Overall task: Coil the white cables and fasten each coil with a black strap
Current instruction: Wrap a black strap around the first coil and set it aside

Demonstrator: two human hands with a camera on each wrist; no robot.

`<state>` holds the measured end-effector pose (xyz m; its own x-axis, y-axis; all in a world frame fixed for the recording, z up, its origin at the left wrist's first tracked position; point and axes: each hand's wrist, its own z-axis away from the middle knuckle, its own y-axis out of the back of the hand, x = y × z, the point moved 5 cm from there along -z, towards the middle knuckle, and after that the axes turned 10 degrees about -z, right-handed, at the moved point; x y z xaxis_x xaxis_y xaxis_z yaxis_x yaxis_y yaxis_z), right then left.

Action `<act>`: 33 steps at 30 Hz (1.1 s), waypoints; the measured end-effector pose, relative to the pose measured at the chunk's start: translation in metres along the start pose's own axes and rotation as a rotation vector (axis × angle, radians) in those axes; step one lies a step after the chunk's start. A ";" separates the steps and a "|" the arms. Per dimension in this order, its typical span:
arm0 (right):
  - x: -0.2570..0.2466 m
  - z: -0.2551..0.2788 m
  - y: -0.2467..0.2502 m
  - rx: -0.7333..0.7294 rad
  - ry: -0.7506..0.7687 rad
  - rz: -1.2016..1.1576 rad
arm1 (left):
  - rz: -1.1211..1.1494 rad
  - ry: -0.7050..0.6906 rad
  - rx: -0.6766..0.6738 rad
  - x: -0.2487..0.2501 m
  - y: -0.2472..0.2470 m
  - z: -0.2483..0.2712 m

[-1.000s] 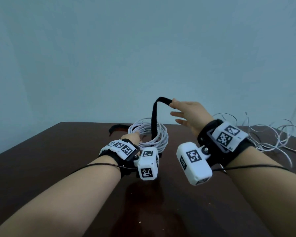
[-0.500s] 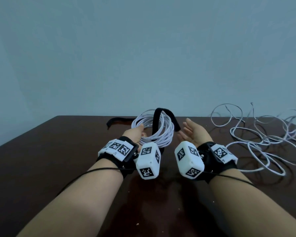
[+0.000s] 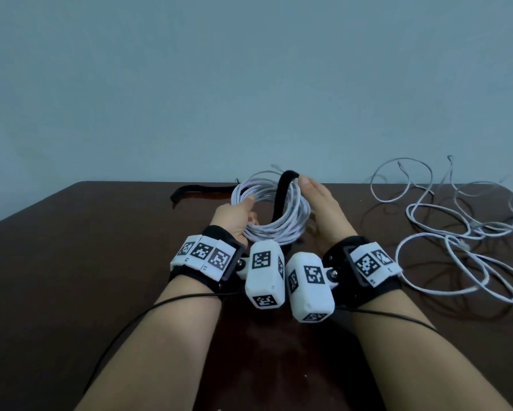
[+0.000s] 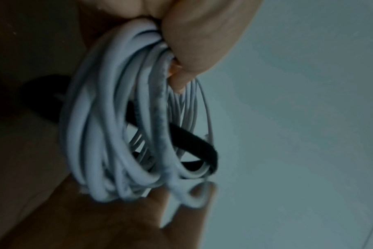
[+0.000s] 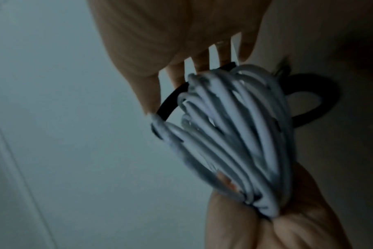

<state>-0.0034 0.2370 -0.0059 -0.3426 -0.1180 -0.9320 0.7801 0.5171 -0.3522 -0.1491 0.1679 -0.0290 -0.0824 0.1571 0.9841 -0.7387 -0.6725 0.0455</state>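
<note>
Head view, centre of frame: the left hand [image 3: 234, 216] grips the coil [image 3: 274, 215] at its lower-left rim, fingers curled round the bundled turns, holding it on edge above the bench [image 3: 86, 262]. Standing the coil upright probably keeps its opening clear so that a strap can pass through. The strap [image 3: 282, 197] runs up through that opening and arches over the top of the turns. The right hand [image 3: 320, 209] lies flat against the right side of the coil, fingers straight and pressed together, their tips touching the top of the strap; this reads as steadying the turns while the strap end is folded over. In the right wrist view the straight fingers [image 5: 177, 75] reach past the strap where it crosses the bundle. The left wrist view shows the left hand closed on the turns and the strap threaded through the ring.

Right of frame: a loose cable [image 3: 445, 232] sprawls uncoiled on the bench, well apart from the hands, evidently awaiting its turn. Upper centre-left, behind the coil: a second strap [image 3: 202, 190] lies on the bench, presumably kept for that cable.
</note>
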 end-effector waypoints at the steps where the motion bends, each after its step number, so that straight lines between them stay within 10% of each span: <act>1: -0.002 0.002 -0.002 -0.025 -0.046 0.015 | 0.015 -0.015 -0.001 0.001 -0.002 -0.001; 19: -0.019 0.013 -0.006 -0.236 -0.092 0.046 | 0.133 -0.038 -0.131 0.012 0.001 0.001; 33: 0.014 0.015 0.001 -0.044 -0.452 -0.225 | 0.230 0.039 -0.161 0.006 -0.014 0.004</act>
<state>0.0004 0.2236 -0.0201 -0.2310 -0.5807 -0.7807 0.6869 0.4709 -0.5535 -0.1362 0.1756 -0.0235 -0.2832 0.0432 0.9581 -0.7943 -0.5704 -0.2091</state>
